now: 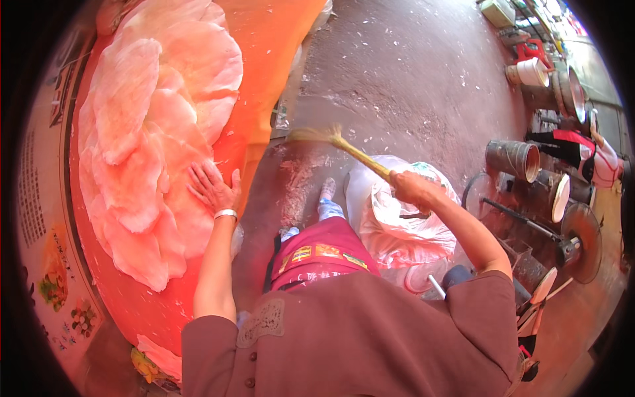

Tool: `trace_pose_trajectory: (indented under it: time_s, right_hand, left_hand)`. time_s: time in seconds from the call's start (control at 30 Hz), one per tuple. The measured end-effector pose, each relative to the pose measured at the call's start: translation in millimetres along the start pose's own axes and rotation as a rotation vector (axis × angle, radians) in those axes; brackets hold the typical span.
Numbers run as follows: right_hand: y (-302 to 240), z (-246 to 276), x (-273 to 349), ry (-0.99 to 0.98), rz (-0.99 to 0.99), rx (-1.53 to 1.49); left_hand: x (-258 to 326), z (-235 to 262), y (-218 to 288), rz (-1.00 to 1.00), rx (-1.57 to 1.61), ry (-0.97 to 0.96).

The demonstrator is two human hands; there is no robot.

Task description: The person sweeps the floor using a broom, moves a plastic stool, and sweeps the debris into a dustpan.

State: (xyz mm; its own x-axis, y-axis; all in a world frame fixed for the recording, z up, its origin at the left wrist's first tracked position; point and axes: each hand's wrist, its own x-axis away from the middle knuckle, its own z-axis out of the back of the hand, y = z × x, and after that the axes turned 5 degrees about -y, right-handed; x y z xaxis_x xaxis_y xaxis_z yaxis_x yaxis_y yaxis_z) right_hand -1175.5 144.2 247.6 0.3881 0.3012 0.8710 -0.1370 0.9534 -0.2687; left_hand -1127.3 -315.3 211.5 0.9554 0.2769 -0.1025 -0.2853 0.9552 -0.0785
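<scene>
My left hand lies with its fingers spread on the right edge of a wide heap of overlapping soft, pale sheets, which look pinkish in the light. These sheets cover much of an orange-red table top on my left. My right hand is closed around the handle of a straw broom. The broom slants to the left, its bristle end blurred by motion near the table's edge. Below the bristles, pale scraps are strewn on the floor.
A large white sack stands right of my legs. Metal buckets, a white bucket and a round fan-like stand crowd the right side. Another person is at the far right. Pale flecks dot the grey floor.
</scene>
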Motion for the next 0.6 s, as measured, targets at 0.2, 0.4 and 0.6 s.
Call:
trace_pose_trajectory:
  time_s: [0.2,0.4,0.6]
  right_hand:
    - [-18,51,-28,0.277,0.031,0.115]
    - [-35,63,-101,0.388,0.029,0.094]
    - [-61,21,-163,0.274,-0.015,0.326]
  left_hand:
    - [0,-12,-2,-0.029,-0.040,0.042]
    - [-1,-17,0,-0.033,-0.065,0.048]
    - [0,-17,3,-0.024,-0.080,0.012]
